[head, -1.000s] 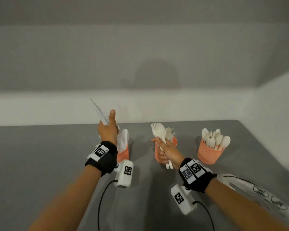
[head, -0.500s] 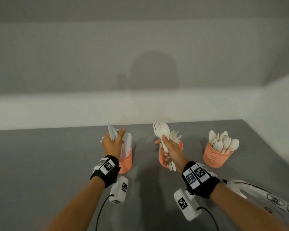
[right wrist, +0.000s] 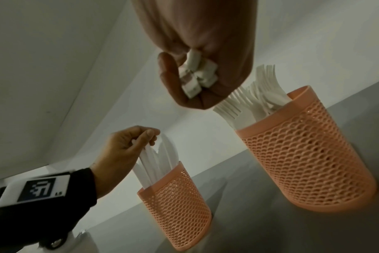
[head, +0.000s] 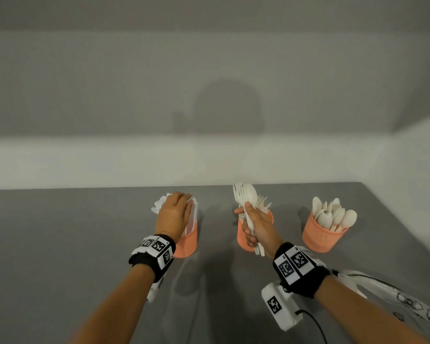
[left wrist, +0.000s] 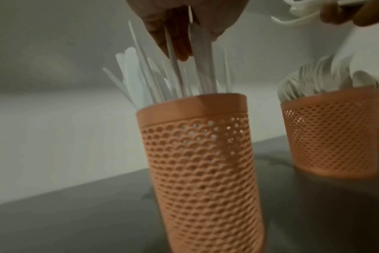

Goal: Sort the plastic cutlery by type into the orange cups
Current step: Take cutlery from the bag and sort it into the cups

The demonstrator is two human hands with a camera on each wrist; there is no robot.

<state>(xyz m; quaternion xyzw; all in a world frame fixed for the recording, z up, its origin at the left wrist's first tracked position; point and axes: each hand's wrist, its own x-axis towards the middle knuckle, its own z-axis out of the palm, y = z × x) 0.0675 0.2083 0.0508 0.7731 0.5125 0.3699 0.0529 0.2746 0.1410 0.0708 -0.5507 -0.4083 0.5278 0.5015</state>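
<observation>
Three orange mesh cups stand in a row on the grey table. The left cup holds white knives. My left hand is over its top, fingers pinching a knife whose lower end is inside the cup. The middle cup holds forks. In front of it my right hand grips a bundle of forks and one spoon, its handle ends showing under the fist. The right cup holds spoons.
A white wall runs along the table's back edge just behind the cups, and another wall closes the right side. A clear printed plastic bag and a black cable lie at the lower right by my right forearm.
My left hand has come down from above the left cup, bringing the raised knife down among the other knives. My right hand keeps hold of its bundle by the middle cup.
</observation>
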